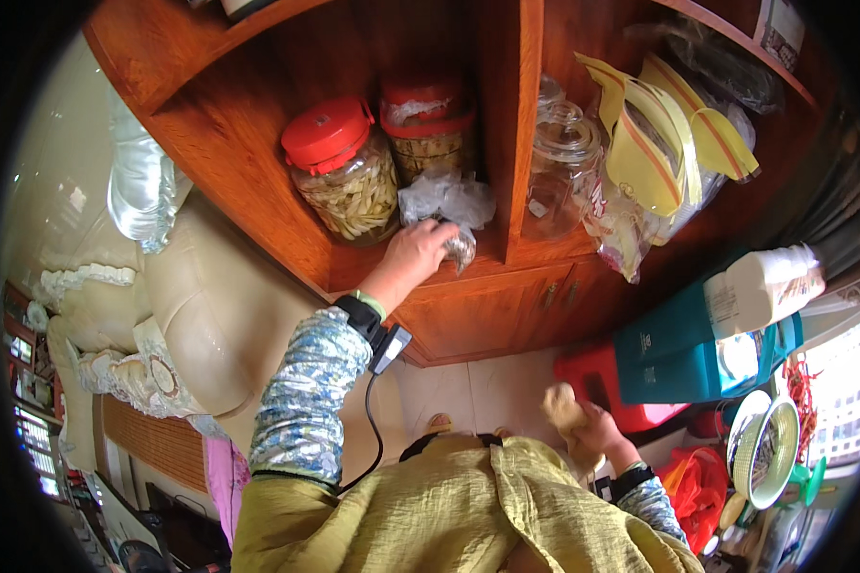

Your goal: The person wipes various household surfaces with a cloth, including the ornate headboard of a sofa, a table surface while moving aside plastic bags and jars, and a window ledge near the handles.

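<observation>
My left hand [417,254] reaches to the shelf edge, its fingers on a small clear plastic bag [461,247] with dark contents; whether they grip it is hard to tell. Behind lies a crumpled translucent plastic bag [448,199]. A red-lidded glass jar of pale pickled vegetables [347,190] stands to the left of the bags, and a second red-lidded jar [430,143] is behind them. Low on the right, my right hand [596,430] is closed around a bunched tan cloth-like item [565,412].
Right of the wooden divider [527,129] are clear glass jars [562,165] and yellow-topped plastic bags [652,143]. A teal bag [666,362] rests by a red stool [595,379]. Colanders [772,451] and a red plastic bag [695,494] are lower right; a cream sofa [193,308] is left.
</observation>
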